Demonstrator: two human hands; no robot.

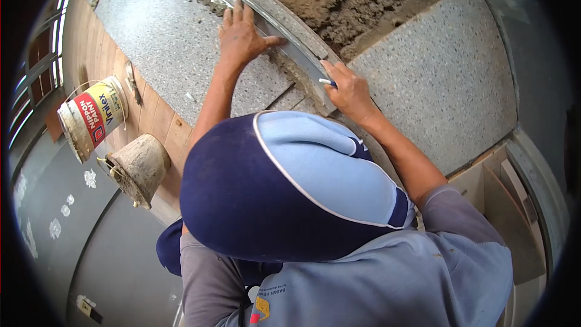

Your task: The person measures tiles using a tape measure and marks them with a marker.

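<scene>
Hands: two. The left hand (239, 35) is spread flat, fingers extended, its thumb on the metal strip (302, 60); it grips nothing. The right hand (349, 89) is closed around one slim pen-like tool (327, 82), white end protruding, at the near end of the strip.

Metal strip: one. Position: diagonal, along the edge of the left terrazzo slab (157, 48), with mortar (381, 0) on its far side. A right terrazzo slab (442, 79) lies beyond the right hand. Large slabs in view: two.

Buckets: two, both to the left, near the wood-patterned boards (160, 122). The paint bucket (94, 116) has a wire handle and a red and yellow label reading "NIPPON PAINT" and "Vinilex". The grey bucket (145, 163), just beside it, is caked with dried material. The contents of either cannot be made out. One narrow hand tool (132, 85) lies near the paint bucket.

Shirt (387, 284) lettering: "BADAN PENG", remainder illegible.
</scene>
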